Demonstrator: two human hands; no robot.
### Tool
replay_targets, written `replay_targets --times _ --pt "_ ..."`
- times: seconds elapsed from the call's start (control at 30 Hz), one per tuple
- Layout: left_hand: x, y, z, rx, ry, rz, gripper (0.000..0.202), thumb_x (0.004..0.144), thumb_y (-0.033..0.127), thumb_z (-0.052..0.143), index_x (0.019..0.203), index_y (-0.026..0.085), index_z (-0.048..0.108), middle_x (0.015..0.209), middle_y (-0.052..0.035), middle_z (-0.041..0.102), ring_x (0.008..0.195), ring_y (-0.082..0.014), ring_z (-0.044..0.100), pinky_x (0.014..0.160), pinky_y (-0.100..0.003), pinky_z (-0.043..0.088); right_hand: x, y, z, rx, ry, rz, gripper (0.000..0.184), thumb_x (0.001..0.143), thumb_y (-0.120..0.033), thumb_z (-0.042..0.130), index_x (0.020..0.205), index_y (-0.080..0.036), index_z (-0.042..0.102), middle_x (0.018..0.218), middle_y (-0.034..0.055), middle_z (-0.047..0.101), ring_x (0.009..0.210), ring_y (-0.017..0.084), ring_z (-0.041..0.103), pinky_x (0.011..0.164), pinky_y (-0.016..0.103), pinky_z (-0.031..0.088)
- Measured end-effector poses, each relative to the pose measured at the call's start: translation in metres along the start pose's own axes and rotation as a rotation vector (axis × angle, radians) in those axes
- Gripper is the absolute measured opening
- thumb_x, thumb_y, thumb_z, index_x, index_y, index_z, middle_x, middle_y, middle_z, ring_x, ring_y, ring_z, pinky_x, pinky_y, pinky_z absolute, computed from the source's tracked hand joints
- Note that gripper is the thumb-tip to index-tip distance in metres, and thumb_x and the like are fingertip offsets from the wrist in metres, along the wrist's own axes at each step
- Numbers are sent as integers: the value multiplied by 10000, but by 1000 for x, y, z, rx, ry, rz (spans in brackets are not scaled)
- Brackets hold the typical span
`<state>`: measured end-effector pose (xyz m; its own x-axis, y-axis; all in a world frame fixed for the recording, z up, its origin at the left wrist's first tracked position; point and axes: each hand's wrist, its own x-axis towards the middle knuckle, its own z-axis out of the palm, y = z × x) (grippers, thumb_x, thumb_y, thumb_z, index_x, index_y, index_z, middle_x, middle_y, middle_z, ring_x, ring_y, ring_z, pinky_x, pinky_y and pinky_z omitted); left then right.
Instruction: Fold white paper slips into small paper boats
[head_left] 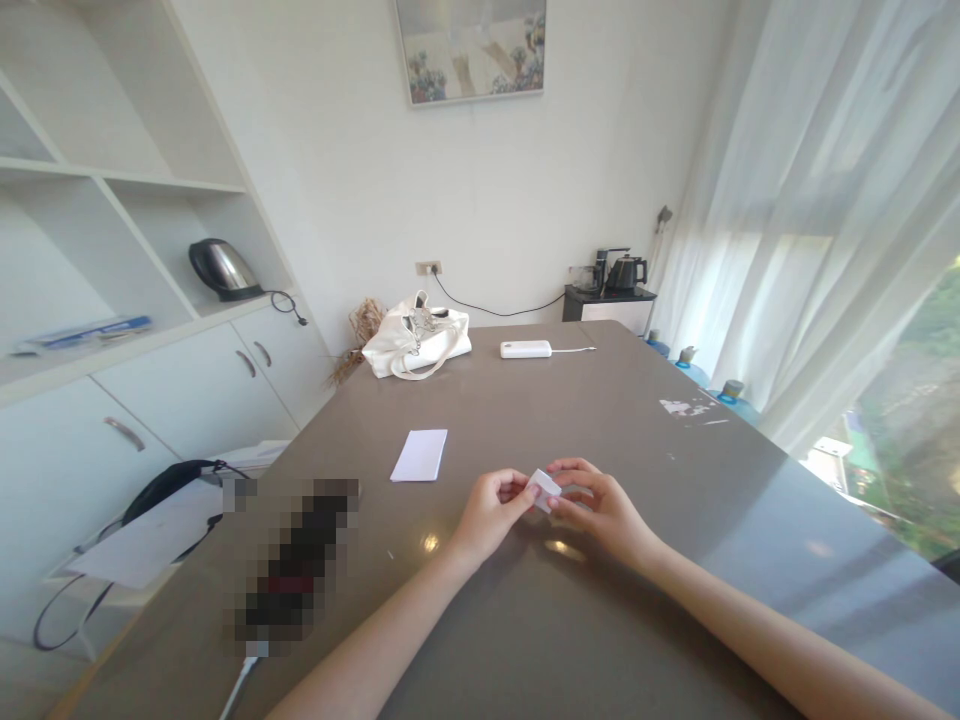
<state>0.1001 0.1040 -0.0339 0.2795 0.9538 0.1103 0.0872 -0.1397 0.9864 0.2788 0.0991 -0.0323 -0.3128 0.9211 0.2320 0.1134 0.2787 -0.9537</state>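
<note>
Evidently both hands are meeting at one small white piece [543, 490], looking like folded paper, above the middle of the surface [487, 415], well inside its left and right edges. Left hand [491, 505]: closing thumb and fingers on it, thumb lying across the left side. Right hand [600, 505]: curving more loosely, fingers part-spread, thumb touching near the lower right corner; pinching or only steadying, cannot tell. Neither hand is lying nearer; the piece is sitting directly between the fingertips. It is tilting, upper border slanting from far left down toward near right; long axis unclear, fingers covering parts. Gap to the surface: hard to judge. White sheets [420, 455] are lying flat beyond the left hand, toward the left edge. White power bank [525, 349] is resting near the far edge, well apart.
</note>
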Motion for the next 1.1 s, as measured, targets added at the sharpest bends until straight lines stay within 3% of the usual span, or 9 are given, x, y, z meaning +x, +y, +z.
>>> replay_targets --times 0.1,0.2,0.37,0.53,0.67,0.9,1.1 --pt "-3 1 4 58 32 9 237 768 361 614 781 128 570 732 -52 649 656 -150 601 624 -252 465 1 4 0 60 25 56 297 739 -449 667 794 -160 705 1109 127 559 969 243 591 780 349 522" --pt "-7 7 7 242 157 135 207 743 277 643 852 158 513 739 -20 611 674 -144 587 598 -237 458 3 7 -1 69 -14 84 311 723 -460 681 751 -151 713 1082 136 602 942 256 611 775 368 521" --pt "-12 16 7 397 81 339 110 785 171 579 894 183 574 883 -31 617 762 -133 592 709 -247 490 3 4 -3 59 -57 83 329 717 -475 683 718 -147 714 1069 136 626 935 256 621 822 381 494" --pt "-10 14 7 347 75 316 122 827 215 558 935 188 609 925 -32 657 761 -128 629 733 -238 514 1 -1 -3 57 -61 45 367 767 -501 621 717 -150 717 1054 138 618 1038 268 569 853 366 465" --pt "-9 13 6 318 48 284 119 852 251 540 899 179 623 881 -37 682 769 -137 650 731 -232 519 1 -1 -3 42 -45 40 333 778 -465 626 685 -153 692 1059 123 595 1002 237 579 848 347 459" --pt "-12 16 7 587 107 467 148 888 217 475 918 190 617 928 -55 662 879 -165 618 809 -280 474 1 -4 -2 -5 -44 13 368 812 -474 576 672 -152 686 998 122 603 1044 242 556 850 336 442" --pt "-15 14 13 669 133 500 106 875 195 476 868 194 581 881 -45 649 861 -167 610 798 -285 473 1 -3 -2 -5 -54 13 371 788 -489 596 618 -165 658 1022 120 605 1070 253 544 857 345 440"
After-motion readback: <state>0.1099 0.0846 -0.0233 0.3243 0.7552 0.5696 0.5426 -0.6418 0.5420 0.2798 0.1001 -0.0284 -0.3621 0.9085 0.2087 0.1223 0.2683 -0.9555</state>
